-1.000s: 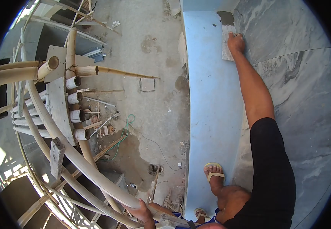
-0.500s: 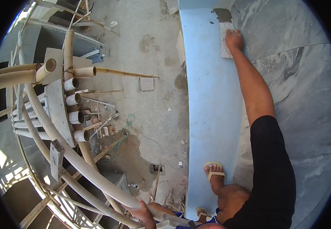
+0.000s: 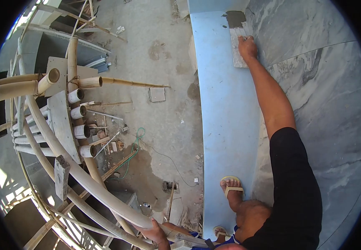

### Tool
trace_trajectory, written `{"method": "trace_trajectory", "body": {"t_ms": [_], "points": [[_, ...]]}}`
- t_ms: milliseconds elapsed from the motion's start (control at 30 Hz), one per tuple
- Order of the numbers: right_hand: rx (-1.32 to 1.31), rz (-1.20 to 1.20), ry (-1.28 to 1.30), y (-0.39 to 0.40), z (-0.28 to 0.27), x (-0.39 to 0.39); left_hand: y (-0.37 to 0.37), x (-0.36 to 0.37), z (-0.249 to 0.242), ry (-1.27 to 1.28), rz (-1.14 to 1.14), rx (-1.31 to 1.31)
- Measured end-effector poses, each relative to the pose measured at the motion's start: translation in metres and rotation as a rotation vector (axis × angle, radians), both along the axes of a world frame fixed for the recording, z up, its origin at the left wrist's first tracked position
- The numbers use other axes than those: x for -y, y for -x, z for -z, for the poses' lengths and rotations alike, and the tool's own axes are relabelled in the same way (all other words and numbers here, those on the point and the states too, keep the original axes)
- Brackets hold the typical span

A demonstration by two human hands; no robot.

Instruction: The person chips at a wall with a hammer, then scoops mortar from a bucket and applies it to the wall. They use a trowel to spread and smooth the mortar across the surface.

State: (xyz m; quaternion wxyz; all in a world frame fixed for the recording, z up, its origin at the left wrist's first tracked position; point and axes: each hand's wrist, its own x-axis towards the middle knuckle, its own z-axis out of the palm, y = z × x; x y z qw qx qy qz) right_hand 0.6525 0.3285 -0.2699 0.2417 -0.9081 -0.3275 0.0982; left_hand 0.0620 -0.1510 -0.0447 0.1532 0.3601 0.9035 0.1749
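Note:
My right hand (image 3: 247, 46) reaches far out along the grey marbled wall (image 3: 313, 75) and presses on a small pale tile piece (image 3: 237, 54) set against a patch of dark mortar (image 3: 235, 18) at the top of a blue ledge (image 3: 226, 125). At the bottom of the view, my left hand (image 3: 154, 231) grips a curved bamboo scaffold pole (image 3: 101, 191). My sandalled foot (image 3: 231, 188) stands on the blue ledge.
Bamboo scaffolding (image 3: 63, 112) with cut pole ends and wooden boards fills the left. Far below lies a concrete floor (image 3: 163, 83) with a green hose (image 3: 135, 141), a loose square tile (image 3: 157, 94), sticks and debris. The ledge is narrow with a drop beside it.
The view has shifted slightly; my right hand and the tile piece sit a little further left in frame. My hand stays on the tile, and my left hand keeps its grip on the pole.

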Motion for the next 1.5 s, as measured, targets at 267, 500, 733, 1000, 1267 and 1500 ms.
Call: {"method": "trace_trajectory", "body": {"t_ms": [267,500,733,1000,1267,1500], "points": [[-0.025,0.088,-0.018,0.008,-0.007,0.008,0.013,0.012,0.008,-0.02,0.006,-0.007],[-0.041,0.035,-0.062,0.015,-0.019,-0.01,0.008,0.01,0.005,-0.001,-0.052,0.028],[0.001,-0.021,-0.048,0.001,-0.022,-0.024,0.016,0.017,0.01,-0.043,-0.011,0.034],[-0.022,0.01,-0.001,-0.003,-0.026,-0.027,0.028,0.029,0.019,-0.058,-0.016,0.039],[-0.04,0.04,0.041,-0.012,-0.029,-0.033,0.018,0.021,0.012,-0.013,-0.047,0.014],[-0.041,0.072,0.067,-0.012,-0.02,-0.026,0.006,0.005,0.003,0.001,0.01,-0.074]]}}
